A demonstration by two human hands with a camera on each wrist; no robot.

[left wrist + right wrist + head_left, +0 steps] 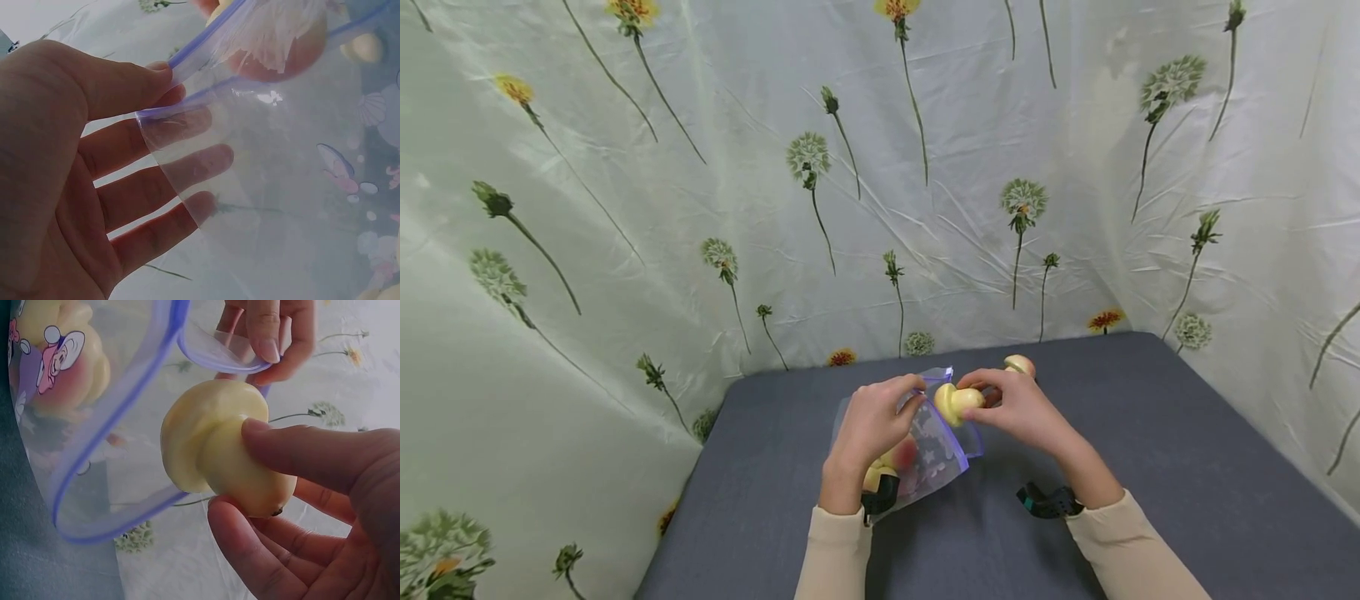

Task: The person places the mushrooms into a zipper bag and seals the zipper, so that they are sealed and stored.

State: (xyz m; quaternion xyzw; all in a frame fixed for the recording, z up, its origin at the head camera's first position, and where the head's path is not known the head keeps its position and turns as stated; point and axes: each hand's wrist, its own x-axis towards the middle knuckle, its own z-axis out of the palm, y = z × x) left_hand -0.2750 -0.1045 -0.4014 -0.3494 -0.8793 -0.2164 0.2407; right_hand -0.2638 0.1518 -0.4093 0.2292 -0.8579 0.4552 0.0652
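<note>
Bag [931, 482]: clear plastic with pink printed figures, tilted above a dark tabletop [775, 450]; its purple rim [957, 450] gapes toward my right side.
Bag contents [901, 452]: rounded pale-yellow pieces, one blushed red, seen through the film.
Left hand [874, 421]: my grip pinches the rim between thumb and forefinger; the other three fingers stretch out, their tips showing through the film.
Right hand [1018, 408]: my grip pinches a pale-yellow mushroom [953, 404] by its stem, thumb opposite fingers.
Mushroom position: raised at the bag's mouth, cap foremost; whether any of it is past the rim, I cannot tell.
Second mushroom [1019, 364]: just beyond my right hand, partly hidden by it.
Step in hand: filling the bag, I judge, with this mushroom at the point of entry.
Next move: seems to call for keeping the rim spread, easing the cap through, then loosening my right grip inside.
</note>
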